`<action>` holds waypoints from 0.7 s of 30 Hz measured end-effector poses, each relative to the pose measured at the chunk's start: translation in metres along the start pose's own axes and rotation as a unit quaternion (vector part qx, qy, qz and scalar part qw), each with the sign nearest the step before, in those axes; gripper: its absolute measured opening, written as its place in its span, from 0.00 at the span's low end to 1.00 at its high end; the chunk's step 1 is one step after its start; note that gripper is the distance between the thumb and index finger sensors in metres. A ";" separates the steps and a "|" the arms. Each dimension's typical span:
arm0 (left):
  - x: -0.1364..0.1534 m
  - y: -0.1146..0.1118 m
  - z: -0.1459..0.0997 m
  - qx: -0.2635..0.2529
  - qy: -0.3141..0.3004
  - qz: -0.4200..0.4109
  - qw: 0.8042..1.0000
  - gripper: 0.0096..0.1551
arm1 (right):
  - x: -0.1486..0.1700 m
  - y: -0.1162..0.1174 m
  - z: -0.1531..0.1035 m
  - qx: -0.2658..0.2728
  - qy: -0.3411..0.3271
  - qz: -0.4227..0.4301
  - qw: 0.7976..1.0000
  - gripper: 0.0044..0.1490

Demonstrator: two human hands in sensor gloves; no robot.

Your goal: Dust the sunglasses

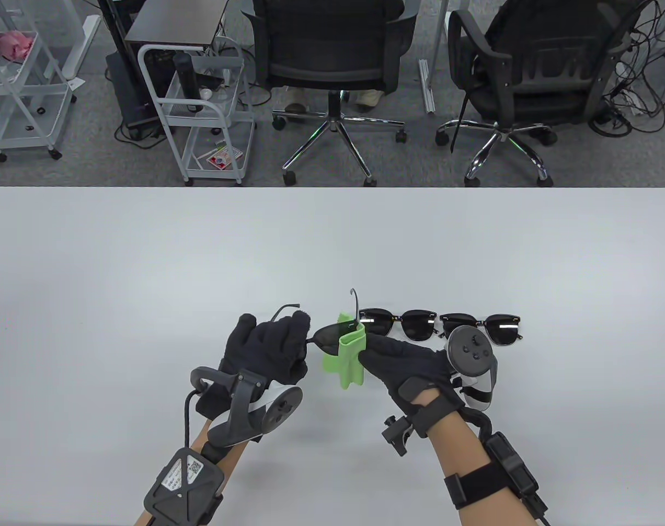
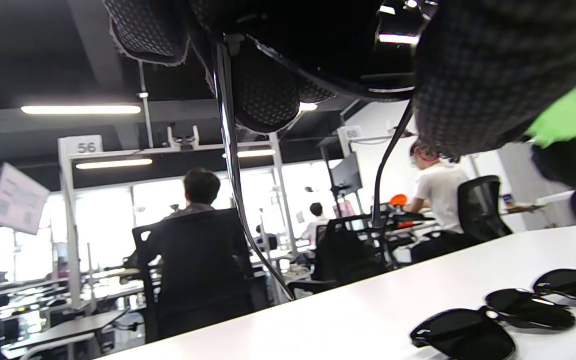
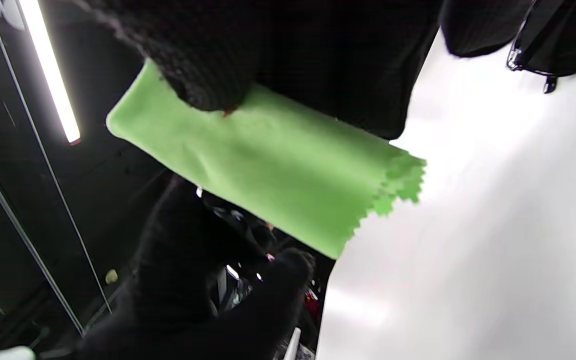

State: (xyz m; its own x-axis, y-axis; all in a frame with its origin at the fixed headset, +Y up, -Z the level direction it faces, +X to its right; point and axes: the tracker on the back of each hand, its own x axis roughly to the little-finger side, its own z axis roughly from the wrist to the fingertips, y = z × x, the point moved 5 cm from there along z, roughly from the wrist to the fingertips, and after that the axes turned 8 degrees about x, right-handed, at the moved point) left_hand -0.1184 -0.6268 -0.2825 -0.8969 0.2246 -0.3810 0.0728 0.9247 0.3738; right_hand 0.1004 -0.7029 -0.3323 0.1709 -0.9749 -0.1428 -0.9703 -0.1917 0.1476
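Observation:
My left hand (image 1: 275, 342) grips a pair of dark sunglasses (image 1: 328, 332) above the white table (image 1: 146, 263), arms unfolded and pointing up and away. My right hand (image 1: 390, 359) pinches a green cloth (image 1: 346, 356) folded over the right lens of that pair. In the left wrist view the held frame (image 2: 318, 60) and its two arms hang under my gloved fingers (image 2: 263, 95). In the right wrist view the green cloth (image 3: 268, 165) hangs from my right fingers (image 3: 203, 70). Two more dark sunglasses (image 1: 399, 320) (image 1: 488, 326) lie side by side on the table just behind my right hand.
Two black office chairs (image 1: 332, 60) (image 1: 529, 76) and a white wire cart (image 1: 206, 109) stand beyond the table's far edge. The spare sunglasses also show in the left wrist view (image 2: 498, 325).

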 end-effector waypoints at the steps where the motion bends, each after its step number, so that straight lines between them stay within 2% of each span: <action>1: -0.004 -0.001 0.000 0.006 -0.019 -0.002 1.000 0.55 | 0.000 0.004 0.000 -0.012 -0.001 0.009 1.000 0.29; 2: -0.011 -0.004 0.000 0.016 -0.043 -0.009 0.999 0.55 | 0.002 0.007 -0.001 -0.017 0.004 0.041 0.999 0.31; 3: -0.015 -0.005 0.000 0.015 -0.039 -0.008 0.999 0.54 | 0.003 0.010 -0.002 -0.011 0.012 0.094 0.995 0.32; 6: -0.020 -0.003 0.002 0.002 -0.043 0.002 0.999 0.55 | 0.002 0.012 -0.006 0.042 0.028 0.174 0.983 0.27; 8: -0.020 -0.001 0.002 -0.004 -0.041 0.012 0.999 0.55 | -0.009 0.003 -0.007 0.088 -0.006 0.092 0.992 0.25; 9: -0.021 0.000 0.001 -0.005 -0.045 0.016 0.999 0.55 | -0.011 0.001 -0.007 0.093 -0.016 0.070 0.993 0.24; 12: -0.022 0.003 0.002 -0.013 -0.039 0.022 0.999 0.57 | -0.013 -0.003 -0.009 0.123 -0.027 0.075 0.989 0.24; 17: -0.014 0.005 0.004 -0.015 -0.008 -0.007 1.000 0.60 | -0.010 -0.007 -0.009 0.122 -0.019 0.091 0.988 0.25; 21: -0.023 0.009 0.001 -0.027 -0.030 0.026 0.999 0.58 | 0.001 0.004 -0.006 0.056 0.004 0.154 0.986 0.25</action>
State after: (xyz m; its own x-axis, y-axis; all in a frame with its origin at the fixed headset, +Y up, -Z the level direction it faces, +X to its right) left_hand -0.0970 -0.6234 -0.2714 -0.8644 0.2922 -0.4092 0.0944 0.8937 0.4386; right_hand 0.0980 -0.7051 -0.3257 -0.1336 -0.9860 -0.0995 -0.9893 0.1266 0.0731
